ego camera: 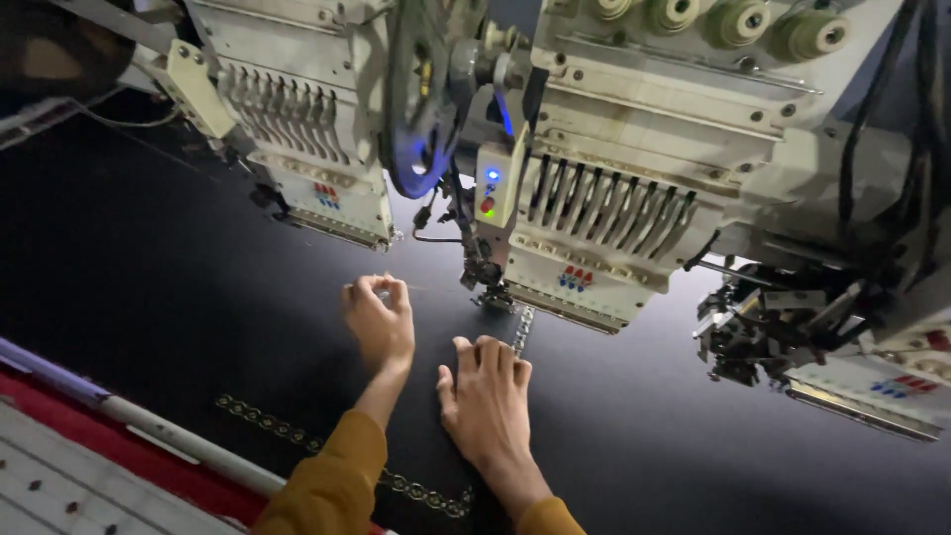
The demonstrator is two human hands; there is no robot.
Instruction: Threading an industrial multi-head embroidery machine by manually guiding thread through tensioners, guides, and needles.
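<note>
A wide sheet of black fabric (149, 277) lies stretched under a multi-head embroidery machine. My left hand (378, 315) is raised a little above the cloth, fingertips pinched together, seemingly on a thin thread that is too fine to make out. My right hand (487, 396) rests flat on the fabric, fingers together, just below the needle foot (492, 294) of the middle embroidery head (584, 238). A stitched chain-pattern strip (522, 329) runs down from the needle, right beside my right fingertips. Both sleeves are mustard coloured.
Another embroidery head (317, 149) stands at the left and a third (822, 347) at the right. A stitched chain border (297, 433) crosses the cloth near my forearms. A metal rail (149, 428) and red edge run along the bottom left. Blue and red lamps (489, 188) glow.
</note>
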